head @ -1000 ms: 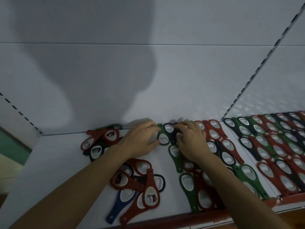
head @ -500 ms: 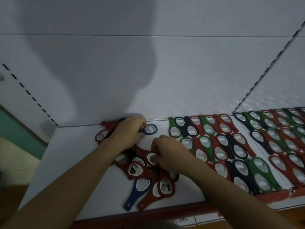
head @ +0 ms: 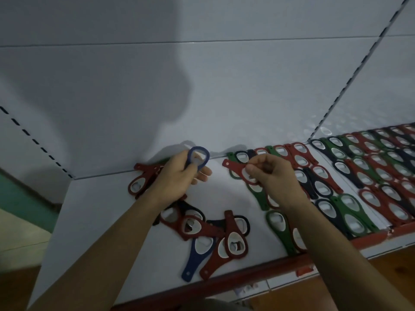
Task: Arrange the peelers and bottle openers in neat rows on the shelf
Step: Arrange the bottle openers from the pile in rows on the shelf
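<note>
Nearest, along the shelf's [head: 89, 221] red front lip [head: 247, 281], a loose heap of bottle openers [head: 208, 230] lies crossed over one another, red, dark and one blue with its handle close to the edge. Just right of it the arranged rows [head: 323, 187] begin, overlapping like tiles and running off right. The right forearm passes low over the nearest green ones in those rows, so a careless pull back could, I judge, drag them askew or tip one over the lip. Farther in, the right hand [head: 271, 176] has a narrow grip, thumb and fingertips pinching a red opener [head: 235, 168] whose handle points left at the left end of the far row. Set down crooked, it could nudge its neighbours out of line. The left hand [head: 179, 176] holds a blue opener [head: 198, 156] raised off the shelf, fingers curled round its handle and its ring uppermost; that grip looks light, and a slip would drop it onto the heap. Behind the left wrist sits a small cluster of red openers [head: 143, 178] against the white back panel [head: 202, 97]. No peelers can be made out.
</note>
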The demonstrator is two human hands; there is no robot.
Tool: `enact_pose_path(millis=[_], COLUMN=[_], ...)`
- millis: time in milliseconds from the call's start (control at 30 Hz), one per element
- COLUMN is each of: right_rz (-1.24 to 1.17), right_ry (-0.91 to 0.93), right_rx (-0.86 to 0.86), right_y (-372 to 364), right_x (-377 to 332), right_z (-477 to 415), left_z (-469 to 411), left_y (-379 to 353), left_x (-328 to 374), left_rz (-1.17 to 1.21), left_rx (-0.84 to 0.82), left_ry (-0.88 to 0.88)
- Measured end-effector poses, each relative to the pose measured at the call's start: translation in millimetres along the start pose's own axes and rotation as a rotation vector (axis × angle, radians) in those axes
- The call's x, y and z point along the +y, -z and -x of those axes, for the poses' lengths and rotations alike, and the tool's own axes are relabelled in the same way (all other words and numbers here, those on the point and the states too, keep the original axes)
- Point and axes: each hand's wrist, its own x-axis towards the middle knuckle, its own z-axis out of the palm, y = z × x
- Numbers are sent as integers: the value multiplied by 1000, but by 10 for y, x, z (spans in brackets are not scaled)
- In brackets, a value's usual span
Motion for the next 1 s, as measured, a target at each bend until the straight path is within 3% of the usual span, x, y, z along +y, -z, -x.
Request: enact_pose_path(millis=[100,267,400,500,567,700,800,867,1000], right_rz=[-50,-186,-173,-102,20,583,949,1023,1027], right_ry=[-51,-100,-84,-68,-18,306,308,307,342], right_rx=[72,-55,-101,-174,-195,6,-230,-297,-265], right_y=[131,120,147,203,246,438,481,478,462], right_x=[-10,-15,38,113,181,350,558,729,830], right_z=[56,264,308,297,242,-93,-303,-354,-383], left_z=[71,123,83,65,32,-60,-96,-115,-40], left_y=[-207,-699,-857,-866,-843,-822,-886,-960,-1015], left_x=[74,178,109,83,95,89,56,70,119], left_rz=[86,334,243,241,201,-101,-292,-417,-536], left_rx=[-80,4,158,147,140,118,151,176,239], left_ry=[0,134,95,139,169,173,174,153,50])
